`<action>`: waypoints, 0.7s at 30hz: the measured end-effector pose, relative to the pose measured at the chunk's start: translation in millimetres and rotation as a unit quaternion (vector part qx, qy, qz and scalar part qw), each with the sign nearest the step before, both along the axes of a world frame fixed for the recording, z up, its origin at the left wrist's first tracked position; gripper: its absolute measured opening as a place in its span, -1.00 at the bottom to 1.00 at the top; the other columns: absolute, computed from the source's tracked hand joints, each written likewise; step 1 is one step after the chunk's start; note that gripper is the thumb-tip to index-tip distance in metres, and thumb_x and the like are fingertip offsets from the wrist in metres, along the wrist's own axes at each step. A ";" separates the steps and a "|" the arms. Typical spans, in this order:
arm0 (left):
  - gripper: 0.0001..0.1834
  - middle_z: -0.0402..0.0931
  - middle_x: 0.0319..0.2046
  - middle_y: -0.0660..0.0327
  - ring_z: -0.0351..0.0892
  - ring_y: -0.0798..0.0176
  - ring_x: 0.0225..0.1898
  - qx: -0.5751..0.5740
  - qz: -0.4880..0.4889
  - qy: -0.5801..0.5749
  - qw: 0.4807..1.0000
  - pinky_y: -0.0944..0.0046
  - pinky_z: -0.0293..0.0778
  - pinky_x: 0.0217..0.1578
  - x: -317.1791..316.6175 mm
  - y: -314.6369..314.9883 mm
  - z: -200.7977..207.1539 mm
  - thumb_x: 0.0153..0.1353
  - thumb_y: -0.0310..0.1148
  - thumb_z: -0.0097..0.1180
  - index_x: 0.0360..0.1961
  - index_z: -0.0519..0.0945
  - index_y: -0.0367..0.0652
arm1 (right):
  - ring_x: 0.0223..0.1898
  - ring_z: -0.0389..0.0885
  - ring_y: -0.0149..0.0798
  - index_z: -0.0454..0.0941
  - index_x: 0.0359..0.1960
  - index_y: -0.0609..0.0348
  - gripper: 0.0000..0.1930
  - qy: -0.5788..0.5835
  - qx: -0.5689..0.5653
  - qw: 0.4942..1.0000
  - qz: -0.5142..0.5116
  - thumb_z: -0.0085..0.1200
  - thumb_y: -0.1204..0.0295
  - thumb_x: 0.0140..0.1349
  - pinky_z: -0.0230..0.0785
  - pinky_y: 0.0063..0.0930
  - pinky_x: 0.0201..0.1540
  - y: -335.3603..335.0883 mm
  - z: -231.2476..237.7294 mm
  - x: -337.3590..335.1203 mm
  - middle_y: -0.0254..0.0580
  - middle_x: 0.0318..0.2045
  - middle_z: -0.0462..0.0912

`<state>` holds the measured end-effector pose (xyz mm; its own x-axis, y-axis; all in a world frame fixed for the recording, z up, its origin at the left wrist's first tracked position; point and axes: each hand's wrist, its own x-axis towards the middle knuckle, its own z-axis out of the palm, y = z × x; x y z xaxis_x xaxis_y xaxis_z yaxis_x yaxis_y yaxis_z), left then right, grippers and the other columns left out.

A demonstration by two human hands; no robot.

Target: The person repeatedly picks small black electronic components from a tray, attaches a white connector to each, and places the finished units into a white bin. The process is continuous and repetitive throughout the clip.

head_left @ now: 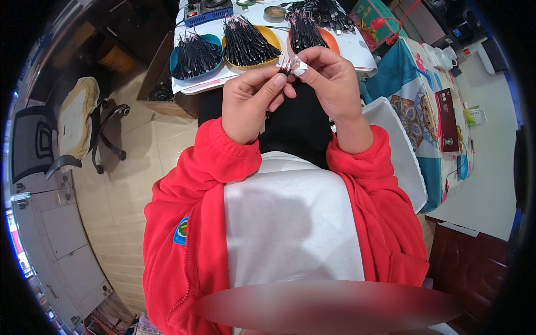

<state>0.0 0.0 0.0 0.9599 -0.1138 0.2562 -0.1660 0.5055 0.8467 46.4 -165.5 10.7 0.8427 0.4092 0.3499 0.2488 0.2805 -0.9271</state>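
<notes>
Both hands are raised close together over my lap, at the near edge of the white-covered table. With thumb and fingers, my left hand (248,97) pinches a black cable (285,71) whose thin reddish wire ends stick up. My right hand (335,78) is closed on a small white piece (300,68) right beside those wire ends. Whether the piece touches the wires is too small to tell. Just beyond the hands lie bundles of short black cables with pinkish ends, on a blue plate (216,39), a yellow plate (274,37) and an orange plate (330,40).
A blue device (207,17) and a small round dish (274,11) stand farther back, near more loose black cables (329,14). A cardboard box (167,106) is left of the table. A white bin (399,151) stands at my right, and an office chair (75,123) at far left.
</notes>
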 end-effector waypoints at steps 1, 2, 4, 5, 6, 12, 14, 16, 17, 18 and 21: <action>-0.81 0.56 -0.45 0.12 0.33 0.48 -0.57 -0.003 -0.003 0.000 1.000 0.54 0.23 -0.58 -0.5 -0.4 0.4 0.29 -0.52 0.00 -0.15 0.57 -0.40 | -0.29 0.61 -0.28 0.49 -0.10 0.31 -0.80 0.041 0.059 0.997 0.029 0.00 0.51 0.28 0.46 -0.47 -0.13 2.0 -3.8 0.7 -0.12 -0.29 0.61; -0.81 0.56 -0.45 0.13 0.33 0.48 -0.57 -0.006 -0.006 0.001 1.000 0.54 0.23 -0.58 -1.2 -0.8 0.6 0.29 -0.52 0.00 -0.15 0.57 -0.40 | -0.31 0.61 -0.29 0.49 -0.10 0.31 -0.80 0.082 0.116 0.988 0.055 0.00 0.52 0.27 0.46 -0.48 -0.15 3.6 -7.4 0.8 -0.13 -0.30 0.61; -0.81 0.56 -0.46 0.13 0.32 0.49 -0.57 -0.029 -0.003 -0.004 1.000 0.54 0.23 -0.58 -1.3 -3.5 -0.5 0.29 -0.53 0.01 -0.16 0.57 -0.41 | -0.33 0.60 -0.30 0.49 -0.11 0.30 -0.80 0.200 0.220 0.940 0.168 -0.01 0.51 0.27 0.46 -0.49 -0.18 6.9 -14.3 -0.3 -0.15 -0.31 0.60; -0.82 0.56 -0.46 0.13 0.32 0.49 -0.57 -0.037 -0.002 -0.005 0.999 0.54 0.23 -0.58 -1.7 -3.5 -0.3 0.29 -0.53 0.01 -0.16 0.58 -0.41 | -0.34 0.59 -0.31 0.49 -0.11 0.30 -0.81 0.253 0.272 0.902 0.221 -0.01 0.51 0.27 0.46 -0.50 -0.19 9.8 -17.7 -1.8 -0.15 -0.32 0.60; -0.82 0.56 -0.46 0.13 0.32 0.49 -0.57 -0.030 -0.001 -0.006 1.000 0.54 0.22 -0.58 -1.8 -2.1 0.3 0.29 -0.53 0.01 -0.17 0.58 -0.41 | -0.35 0.59 -0.31 0.49 -0.12 0.30 -0.80 0.262 0.281 0.897 0.220 -0.02 0.49 0.27 0.46 -0.51 -0.20 12.8 -20.1 -2.9 -0.16 -0.33 0.60; -0.82 0.56 -0.46 0.14 0.31 0.50 -0.58 -0.001 -0.005 0.000 1.000 0.55 0.22 -0.58 -2.7 0.7 -0.5 0.28 -0.52 0.02 -0.17 0.58 -0.41 | -0.30 0.58 -0.36 0.48 -0.13 0.32 -0.83 0.169 0.200 0.958 0.114 0.00 0.52 0.28 0.45 -0.51 -0.17 8.1 -13.3 -4.6 -0.16 -0.27 0.60; -0.82 0.56 -0.47 0.14 0.31 0.50 -0.58 0.011 -0.008 0.000 1.000 0.55 0.22 -0.58 -2.5 1.0 -1.1 0.28 -0.52 0.02 -0.17 0.58 -0.41 | -0.28 0.58 -0.38 0.48 -0.14 0.32 -0.82 0.108 0.153 0.980 0.072 0.02 0.51 0.28 0.45 -0.52 -0.16 6.0 -9.3 -3.7 -0.16 -0.26 0.61; -0.79 0.57 -0.45 0.13 0.35 0.49 -0.57 0.010 -0.008 -0.007 1.000 0.56 0.22 -0.58 -2.6 -0.4 -2.6 0.29 -0.52 0.01 -0.12 0.56 -0.41 | -0.28 0.58 -0.39 0.47 -0.13 0.32 -0.81 0.080 0.129 0.987 0.058 0.04 0.49 0.28 0.45 -0.52 -0.16 3.9 -8.2 -3.8 -0.17 -0.26 0.60; -0.77 0.57 -0.45 0.12 0.37 0.48 -0.56 0.010 -0.008 -0.006 1.000 0.56 0.22 -0.57 -2.7 -0.9 -3.3 0.29 -0.52 0.00 -0.09 0.55 -0.41 | -0.29 0.58 -0.39 0.47 -0.12 0.32 -0.80 0.081 0.132 0.986 0.066 0.04 0.47 0.28 0.44 -0.52 -0.16 2.9 -8.8 -4.3 -0.17 -0.27 0.60; -0.78 0.57 -0.45 0.12 0.38 0.48 -0.56 0.010 -0.018 -0.008 1.000 0.56 0.22 -0.57 -2.8 -0.1 -3.7 0.29 -0.52 0.00 -0.09 0.55 -0.41 | -0.29 0.58 -0.39 0.47 -0.11 0.32 -0.78 0.087 0.134 0.984 0.073 0.04 0.45 0.28 0.44 -0.53 -0.17 2.3 -9.8 -4.5 -0.18 -0.28 0.60; -0.79 0.57 -0.45 0.13 0.36 0.48 -0.56 0.002 -0.029 0.001 1.000 0.56 0.21 -0.58 -3.3 0.9 -4.0 0.29 -0.52 -0.01 -0.12 0.56 -0.41 | -0.31 0.57 -0.37 0.47 -0.11 0.32 -0.76 0.218 0.218 0.924 0.225 0.02 0.40 0.30 0.44 -0.53 -0.18 5.2 -16.4 -5.2 -0.20 -0.31 0.57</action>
<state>-3.3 0.9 -4.0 0.9520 -0.1699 0.2544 -0.1356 0.5111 0.8488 41.2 -160.3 -5.7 0.7217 0.6525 0.2311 -0.3546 0.6352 -0.6861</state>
